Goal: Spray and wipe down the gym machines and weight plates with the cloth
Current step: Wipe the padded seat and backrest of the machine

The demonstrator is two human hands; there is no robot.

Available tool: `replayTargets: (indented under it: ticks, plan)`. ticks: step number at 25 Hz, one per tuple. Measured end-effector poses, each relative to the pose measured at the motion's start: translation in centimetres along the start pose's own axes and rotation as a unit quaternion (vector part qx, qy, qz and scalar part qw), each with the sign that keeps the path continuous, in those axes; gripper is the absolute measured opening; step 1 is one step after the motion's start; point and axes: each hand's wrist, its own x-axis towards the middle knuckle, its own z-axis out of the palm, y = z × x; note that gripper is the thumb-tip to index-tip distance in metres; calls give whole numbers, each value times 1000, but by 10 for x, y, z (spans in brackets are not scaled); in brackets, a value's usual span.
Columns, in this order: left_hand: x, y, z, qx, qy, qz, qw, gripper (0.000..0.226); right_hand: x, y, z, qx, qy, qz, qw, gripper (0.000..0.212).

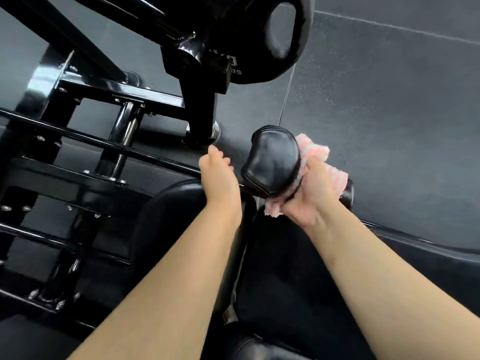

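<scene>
Pink-striped cloth [320,162] wrapped against far side of black roller pad [272,162], right hand [309,196] clutching it. Left hand [217,172] relaxed, fingers spread, beside pad. I judge risk: pad rotates under pressure, cloth slips, wipe incomplete.

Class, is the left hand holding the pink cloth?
No: the right hand grips the pink cloth; the left hand is open.

Bare forearms, no sleeves (unadorned wrists)
</scene>
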Motion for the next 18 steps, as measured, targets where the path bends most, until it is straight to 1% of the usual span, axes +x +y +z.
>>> replayTargets:
  ticks: [1,2,3,4,5,6,7,8,9,10,11,12,13,14,15,17,18]
  plan:
    - [-9,-14,-12,-20,21,-63,998,26,-6,2,1,31,-30,0,999,31]
    - [-21,-29,-23,-31,28,-133,990,31,-13,6,4,49,-41,9,998,26]
    - [-34,-44,-32,-51,8,-215,975,44,-16,11,5,70,-31,11,997,21]
    - [-47,-53,-36,-82,-37,-297,951,59,-23,13,7,96,-29,10,995,21]
    - [-57,-59,-38,-120,-85,-348,926,70,-30,13,9,109,-38,-1,993,28]
    - [-62,-60,-39,-162,-124,-360,910,71,-39,12,12,116,-57,-10,992,36]
    - [-64,-57,-39,-206,-143,-346,904,62,-46,11,12,110,-69,-20,991,43]
    - [-65,-53,-39,-241,-143,-320,905,47,-54,10,11,90,-67,-28,993,49]
    - [-64,-50,-38,-267,-129,-300,907,31,-58,9,9,47,-64,-35,996,46]
    - [-64,-46,-37,-284,-111,-287,908,19,-61,8,7,-16,-39,-49,998,32]
    - [-66,-40,-36,-297,-98,-279,908,13,-65,6,6,-93,3,-69,993,17]
    - [-68,-37,-37,-316,-86,-267,906,15,-69,4,5,-160,43,-98,981,11]
    - [-70,-34,-37,-348,-72,-252,900,17,-70,4,4,-192,67,-131,970,10]
    - [-73,-29,-40,-392,-60,-235,887,18,-73,3,7,-211,78,-161,961,11]
    - [-74,-23,-43,-449,-53,-221,864,19,-73,3,10,-231,78,-189,951,15]
    - [-73,-14,-47,-570,-49,-185,799,25,-72,5,16,-272,69,-221,934,26]
    - [-72,-12,-46,-600,-43,-164,782,24,-71,6,18,-284,69,-227,929,33]
